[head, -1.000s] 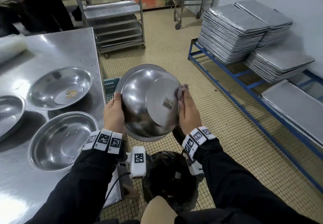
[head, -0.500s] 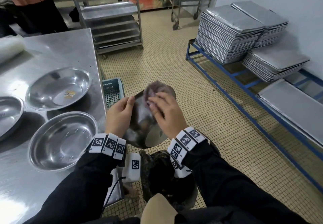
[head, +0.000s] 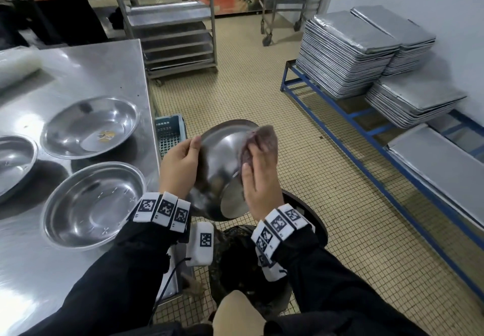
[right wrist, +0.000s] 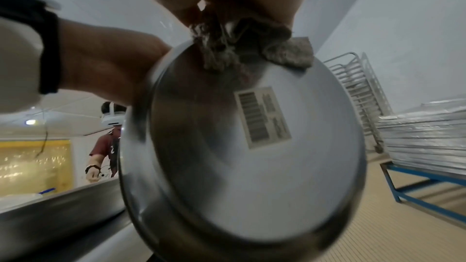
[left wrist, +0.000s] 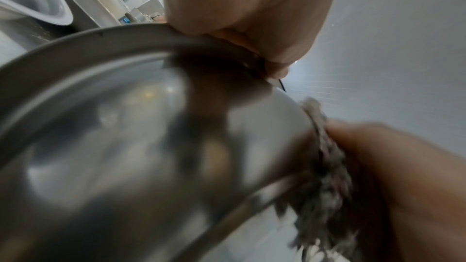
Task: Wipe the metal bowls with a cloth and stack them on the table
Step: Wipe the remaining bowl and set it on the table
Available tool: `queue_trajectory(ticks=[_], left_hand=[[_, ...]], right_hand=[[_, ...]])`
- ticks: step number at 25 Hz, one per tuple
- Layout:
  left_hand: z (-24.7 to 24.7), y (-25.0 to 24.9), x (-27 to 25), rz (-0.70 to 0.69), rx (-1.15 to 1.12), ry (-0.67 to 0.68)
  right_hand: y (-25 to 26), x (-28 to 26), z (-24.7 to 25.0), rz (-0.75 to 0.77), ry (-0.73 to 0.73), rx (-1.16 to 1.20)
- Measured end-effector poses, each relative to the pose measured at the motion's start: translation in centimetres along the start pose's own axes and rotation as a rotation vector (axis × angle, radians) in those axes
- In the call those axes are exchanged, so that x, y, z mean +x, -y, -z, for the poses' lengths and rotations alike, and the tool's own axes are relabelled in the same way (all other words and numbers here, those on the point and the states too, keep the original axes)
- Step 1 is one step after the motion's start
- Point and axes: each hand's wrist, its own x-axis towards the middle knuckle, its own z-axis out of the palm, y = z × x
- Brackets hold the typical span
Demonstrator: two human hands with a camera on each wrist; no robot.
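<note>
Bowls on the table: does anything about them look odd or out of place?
Slightly. The far bowl has a yellow sticker inside, and the held bowl carries a barcode label on its underside. The three bowls on the steel table lie apart, unstacked.

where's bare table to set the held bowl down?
Bare steel at the table's far end, beyond the far bowl, and near the front edge, before the near bowl. Crowded between: three bowls, the third at the left edge.
</note>
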Motion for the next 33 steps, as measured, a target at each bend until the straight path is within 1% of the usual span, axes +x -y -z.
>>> queue_trajectory(ticks=[1,2,3,4,6,8,10,12,13,14,15,17,18,20,22,23,24,27,28,30,33], left_hand=[[-0.1,-0.3,-0.1,-0.022,0.03,0.001],[-0.3,-0.5,-0.2,-0.051,0.065,0.005],[-0.5,-0.8,-0.4,-0.085,0.104,0.009],[-0.7,-1.2,-0.7,-0.121,0.143,0.014],[-1.0,-1.7,-1.1,-0.174,0.212,0.023],[-1.1,-1.7,-1.1,-0.185,0.251,0.028],[-0.9,-1.3,-0.9,-0.168,0.245,0.025],[-0.7,-0.8,-0.6,-0.119,0.122,0.034],[-0.6,-0.5,-0.6,-0.096,0.036,0.038],[-0.4,-0.2,-0.6,-0.081,-0.039,0.039],[-0.3,0.2,-0.5,-0.067,-0.094,0.037],[-0.1,1.3,-0.5,-0.019,-0.132,0.067],[0.0,1.7,-0.6,0.019,-0.124,0.106],[-0.1,2.2,-1.0,0.064,-0.107,0.179],[-0.6,1.8,-1.4,0.055,-0.134,0.207],[-1.0,1.5,-1.6,0.032,-0.127,0.219],[-1.4,1.1,-1.7,-0.016,-0.064,0.232],[-2.5,0.6,-1.7,-0.228,0.285,0.208],[-2.6,0.4,-1.7,-0.274,0.343,0.18],[-2.7,0.0,-1.5,-0.301,0.348,0.134],[-2.1,0.1,-1.3,-0.285,0.365,0.129]], right_hand=[[0.3,-0.2,-0.6,0.096,0.01,-0.104],[0.4,0.1,-1.0,0.135,0.018,-0.183],[0.7,0.7,-1.1,0.128,0.024,-0.225],[0.9,1.3,-0.8,0.091,0.023,-0.235],[0.6,2.1,-0.3,-0.016,-0.008,-0.161],[0.0,2.5,0.8,-0.142,-0.064,0.024],[-1.5,2.2,1.8,-0.33,-0.106,0.246],[-3.6,1.8,2.6,-0.564,-0.113,0.426],[-4.7,1.6,3.1,-0.654,-0.098,0.455],[-5.4,1.4,3.7,-0.7,-0.075,0.462],[-5.8,1.1,4.4,-0.707,-0.041,0.454],[-5.8,0.5,5.2,-0.653,0.019,0.413],[-5.8,0.3,5.4,-0.629,0.022,0.385],[-6.0,0.1,4.9,-0.592,-0.014,0.31],[-6.0,0.3,4.2,-0.515,-0.041,0.204],[-5.9,0.5,3.9,-0.464,-0.026,0.134],[-5.4,0.8,3.7,-0.406,0.004,0.057],[-3.4,1.5,3.1,-0.252,0.104,-0.134],[-2.9,1.7,2.9,-0.212,0.117,-0.17],[-2.2,2.0,2.5,-0.144,0.137,-0.205],[-1.6,2.1,2.3,-0.166,0.185,-0.147]])
